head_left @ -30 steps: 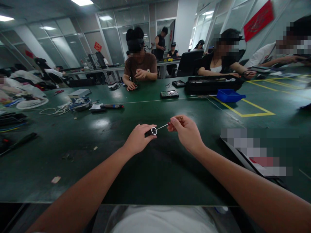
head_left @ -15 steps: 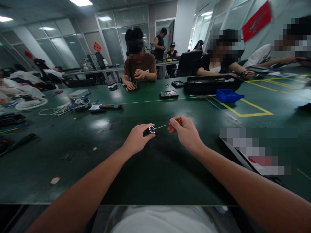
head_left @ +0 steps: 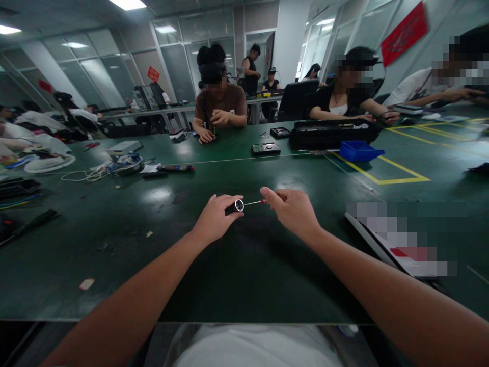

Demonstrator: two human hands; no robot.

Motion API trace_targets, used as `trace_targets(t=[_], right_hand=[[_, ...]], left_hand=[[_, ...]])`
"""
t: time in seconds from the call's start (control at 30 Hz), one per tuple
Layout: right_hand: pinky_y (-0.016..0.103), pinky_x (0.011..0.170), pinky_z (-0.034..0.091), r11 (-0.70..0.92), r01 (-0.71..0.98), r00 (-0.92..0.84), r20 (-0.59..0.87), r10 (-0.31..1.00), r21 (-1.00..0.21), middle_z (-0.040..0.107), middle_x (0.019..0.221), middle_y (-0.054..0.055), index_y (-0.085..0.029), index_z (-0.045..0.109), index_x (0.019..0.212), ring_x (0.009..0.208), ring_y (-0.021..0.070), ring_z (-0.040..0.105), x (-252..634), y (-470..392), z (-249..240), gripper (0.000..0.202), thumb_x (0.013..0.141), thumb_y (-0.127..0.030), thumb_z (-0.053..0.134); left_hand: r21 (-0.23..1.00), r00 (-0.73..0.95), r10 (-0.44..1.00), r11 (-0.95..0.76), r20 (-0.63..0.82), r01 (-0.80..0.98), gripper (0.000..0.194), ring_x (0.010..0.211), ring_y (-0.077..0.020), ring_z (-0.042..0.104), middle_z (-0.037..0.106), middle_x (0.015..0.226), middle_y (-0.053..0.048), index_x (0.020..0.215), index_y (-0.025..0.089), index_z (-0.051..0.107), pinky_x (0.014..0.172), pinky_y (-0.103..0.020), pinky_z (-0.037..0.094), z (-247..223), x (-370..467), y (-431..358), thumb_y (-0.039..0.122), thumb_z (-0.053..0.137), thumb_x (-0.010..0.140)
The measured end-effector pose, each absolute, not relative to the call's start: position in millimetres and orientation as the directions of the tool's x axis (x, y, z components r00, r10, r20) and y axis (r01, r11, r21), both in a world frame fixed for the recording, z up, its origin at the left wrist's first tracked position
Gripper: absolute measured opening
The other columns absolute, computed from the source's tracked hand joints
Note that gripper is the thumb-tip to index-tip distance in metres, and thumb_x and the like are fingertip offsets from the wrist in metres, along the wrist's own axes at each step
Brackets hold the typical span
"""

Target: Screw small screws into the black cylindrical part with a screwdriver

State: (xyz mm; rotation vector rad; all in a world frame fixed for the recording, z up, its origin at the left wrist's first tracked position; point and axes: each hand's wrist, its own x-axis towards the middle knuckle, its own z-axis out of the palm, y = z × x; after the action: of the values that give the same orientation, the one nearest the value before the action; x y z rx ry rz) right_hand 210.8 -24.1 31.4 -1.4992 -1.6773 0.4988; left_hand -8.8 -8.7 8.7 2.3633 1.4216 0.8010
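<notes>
My left hand [head_left: 212,219] is closed around a short dark cylinder [head_left: 239,205]. Its round end, rimmed with a bright silver ring, faces the camera and shows a dark interior. My right hand [head_left: 296,214] grips a thin screwdriver [head_left: 252,203] by its red handle, most of which the fingers hide. The thumb is lifted off the other fingers. The bare metal shaft points left at the ringed end of the cylinder; whether its tip is inside or just in front, I cannot tell. Both hands are held over the green table [head_left: 244,275].
Ahead lie a small circuit-like device [head_left: 266,149], a long black casing [head_left: 332,135] and a blue bin [head_left: 359,151]. A pen-shaped tool [head_left: 175,167] and cables [head_left: 91,173] lie left. Papers [head_left: 405,250] sit by my right forearm. A co-worker [head_left: 221,107] sits opposite.
My right hand has turned slightly and its thumb has lifted. The screwdriver shaft now sits lower and more level, with more of the red handle showing. My left hand has barely moved.
</notes>
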Motion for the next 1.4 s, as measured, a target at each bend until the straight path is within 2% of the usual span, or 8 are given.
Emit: trace_targets(t=[0.17, 0.37, 0.6, 0.77, 1.03, 1.13, 1.23, 1.4], right_hand=[[0.030, 0.051, 0.032, 0.229, 0.669, -0.031, 0.282, 0.959, -0.707, 0.054, 0.047, -0.002, -0.021, 0.064, 0.065, 0.045, 0.0146, 0.051, 212, -21, 30, 0.053, 0.090, -0.065, 0.050], [0.030, 0.063, 0.044, 0.346, 0.581, -0.140, 0.328, 0.934, -0.736, 0.071, 0.078, 0.002, -0.022, 0.062, 0.093, 0.070, 0.0183, 0.065, 211, -21, 28, 0.015, 0.091, -0.036, 0.060], [0.032, 0.059, 0.041, 0.315, 0.549, -0.155, 0.276, 0.949, -0.774, 0.060, 0.064, 0.000, -0.022, 0.064, 0.089, 0.059, 0.0179, 0.058, 211, -20, 28, 0.036, 0.100, -0.046, 0.039], [0.033, 0.068, 0.045, 0.408, 0.474, -0.200, 0.356, 0.913, -0.780, 0.065, 0.081, 0.002, -0.022, 0.057, 0.115, 0.074, 0.0189, 0.061, 211, -20, 25, 0.024, 0.095, -0.031, 0.048], [0.034, 0.063, 0.044, 0.331, 0.456, -0.126, 0.308, 0.943, -0.826, 0.063, 0.077, 0.001, -0.023, 0.059, 0.111, 0.068, 0.0189, 0.058, 211, -22, 26, 0.027, 0.099, -0.038, 0.039], [0.036, 0.070, 0.048, 0.326, 0.365, -0.094, 0.314, 0.945, -0.872, 0.065, 0.086, 0.003, -0.022, 0.053, 0.115, 0.075, 0.0194, 0.061, 209, -20, 22, 0.024, 0.094, -0.034, 0.049], [0.039, 0.080, 0.052, 0.294, 0.206, -0.046, 0.291, 0.956, -0.933, 0.066, 0.087, 0.004, -0.021, 0.056, 0.103, 0.081, 0.0198, 0.064, 207, -17, 19, 0.020, 0.090, -0.036, 0.056], [0.042, 0.078, 0.057, -0.093, -0.213, -0.019, -0.091, 0.996, -0.973, 0.061, 0.071, 0.004, -0.021, 0.056, 0.081, 0.064, 0.0187, 0.062, 211, -4, 15, 0.026, 0.096, -0.039, 0.046]], left_hand=[[0.479, 0.359, 0.882, -0.468, 0.305, 0.743, 0.041, 0.119, -0.0246, 0.058, 0.067, 0.126, -0.004, 0.128, 0.027, 0.063, 0.117, -0.056, 0.028, 9, -10, -8, 0.028, 0.070, 0.088], [0.477, 0.342, 0.888, -0.455, 0.307, 0.752, 0.042, 0.122, -0.0246, 0.057, 0.066, 0.129, -0.005, 0.130, 0.027, 0.062, 0.118, -0.057, 0.026, 7, -12, -5, 0.029, 0.069, 0.088], [0.474, 0.356, 0.886, -0.460, 0.296, 0.751, 0.041, 0.122, -0.0242, 0.057, 0.066, 0.127, -0.004, 0.128, 0.029, 0.063, 0.119, -0.058, 0.022, 6, -10, -6, 0.027, 0.070, 0.088], [0.476, 0.356, 0.890, -0.454, 0.286, 0.753, 0.041, 0.122, -0.0251, 0.057, 0.066, 0.127, -0.004, 0.128, 0.028, 0.063, 0.118, -0.059, 0.024, 8, -10, -6, 0.027, 0.070, 0.087], [0.459, 0.363, 0.888, -0.457, 0.282, 0.762, 0.040, 0.122, -0.0246, 0.057, 0.066, 0.127, -0.003, 0.128, 0.029, 0.063, 0.119, -0.058, 0.024, 9, -9, -8, 0.030, 0.069, 0.088], [0.463, 0.352, 0.892, -0.449, 0.284, 0.764, 0.041, 0.122, -0.0246, 0.057, 0.066, 0.128, -0.003, 0.128, 0.029, 0.063, 0.119, -0.058, 0.024, 9, -9, -8, 0.030, 0.070, 0.088], [0.478, 0.343, 0.891, -0.450, 0.297, 0.754, 0.042, 0.121, -0.0243, 0.058, 0.066, 0.127, -0.005, 0.129, 0.028, 0.062, 0.118, -0.058, 0.024, 9, -9, -7, 0.032, 0.070, 0.088], [0.457, 0.362, 0.857, -0.505, 0.367, 0.732, 0.040, 0.125, -0.0230, 0.055, 0.064, 0.131, -0.004, 0.130, 0.030, 0.061, 0.120, -0.058, 0.019, 11, -11, -8, 0.032, 0.067, 0.090]])
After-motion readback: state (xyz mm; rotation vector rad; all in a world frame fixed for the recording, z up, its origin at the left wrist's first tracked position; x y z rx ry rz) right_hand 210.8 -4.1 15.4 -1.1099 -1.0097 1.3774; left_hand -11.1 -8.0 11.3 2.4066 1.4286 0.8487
